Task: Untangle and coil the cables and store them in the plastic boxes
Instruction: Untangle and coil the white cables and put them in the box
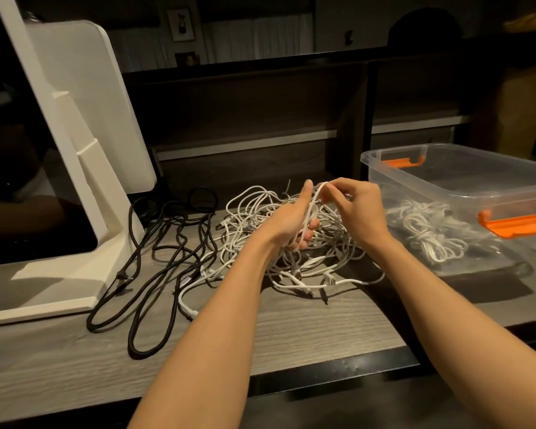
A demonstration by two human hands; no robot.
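Note:
A tangled heap of white cables point(254, 212) lies on the wooden desk, with loose black cables point(164, 243) to its left. Above the heap, my left hand point(291, 218) holds several loops of a white cable point(314, 202) wound around its palm. My right hand point(358, 205) pinches that same cable near its top, just right of my left thumb. A clear plastic box point(464, 187) with orange latches stands on the right; coiled white cables point(427, 230) lie inside it.
A large white monitor stand point(84, 168) with a dark screen occupies the desk's left side. Dark shelving point(245, 100) runs behind the cables. The desk's front edge point(322, 370) is a black strip near my forearms.

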